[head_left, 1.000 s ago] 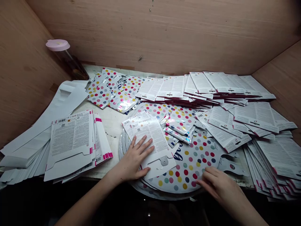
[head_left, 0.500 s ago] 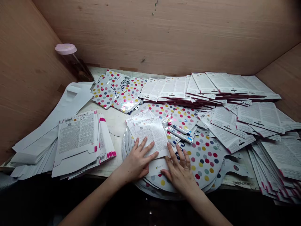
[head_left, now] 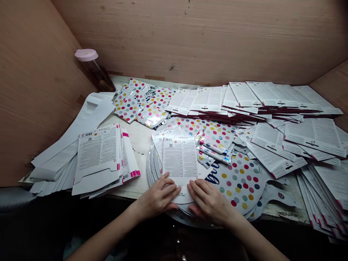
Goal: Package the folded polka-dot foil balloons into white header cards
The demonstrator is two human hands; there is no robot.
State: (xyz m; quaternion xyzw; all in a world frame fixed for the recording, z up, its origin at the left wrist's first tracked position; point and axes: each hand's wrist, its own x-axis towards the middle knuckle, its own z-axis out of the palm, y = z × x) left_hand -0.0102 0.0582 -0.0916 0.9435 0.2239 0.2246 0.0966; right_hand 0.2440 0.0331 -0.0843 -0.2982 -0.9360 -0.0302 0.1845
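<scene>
A white printed paper envelope [head_left: 179, 159] lies upright in front of me, on flat round foil balloons [head_left: 241, 181] with coloured dots. My left hand [head_left: 160, 194] is closed at its lower left edge, the fingers bent over the flap and the thumb low. At the lower right edge my right hand [head_left: 208, 197] does the same, fingers pressed together and curled over the paper. Another printed envelope peeks out behind its upper left corner. Just right of it lie folded dotted foil balloons [head_left: 217, 139].
On the left are a stack of printed envelopes [head_left: 98, 152] and white paper sheets [head_left: 92, 112]. Filled envelopes [head_left: 261, 96] spread along the back and right. Folded foil packets [head_left: 152, 112] and a pink-lidded bottle [head_left: 86, 55] stand near the wooden back wall [head_left: 190, 43].
The envelope has turned straighter towards me. Both hands have slid down to its lower edge, and their spread fingers have curled in. The view has shifted slightly.
</scene>
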